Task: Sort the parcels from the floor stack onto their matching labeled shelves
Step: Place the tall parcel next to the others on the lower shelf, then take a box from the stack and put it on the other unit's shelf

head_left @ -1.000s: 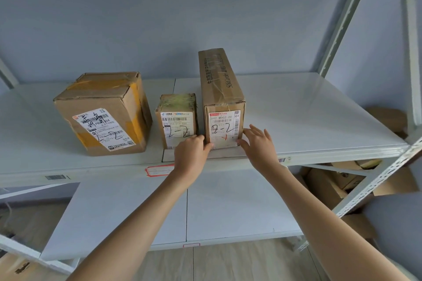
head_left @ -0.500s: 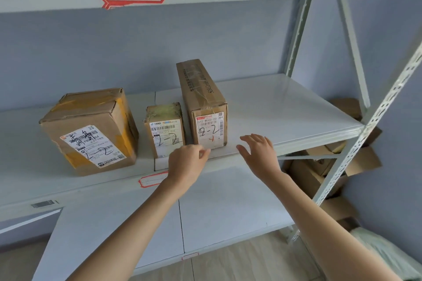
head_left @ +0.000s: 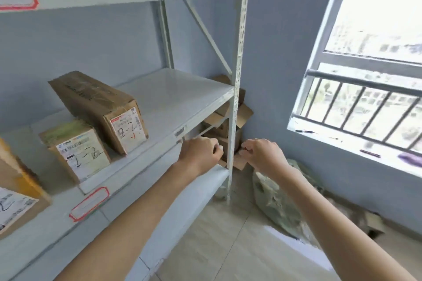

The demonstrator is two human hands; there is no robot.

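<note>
I note both hands have withdrawn from the tall 2-2 parcel (head_left: pixel 107 109), now standing on the shelf (head_left: pixel 180 98) beside its neighbour. Left hand (head_left: pixel 201 155) and right hand (head_left: pixel 262 155) hang loosely curled, empty. Placement complete; view has swung toward the floor pile (head_left: pixel 283 203).

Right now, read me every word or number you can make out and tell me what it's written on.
"2-2", handwritten, with a red mark below: label on the long box.
"-2" (the first figure unclear): label on the small box.
Printed lines and barcodes on both labels: too blurred.
Label on the big box: unreadable.
Red-edged tags on the shelf edges: blurred.
</note>
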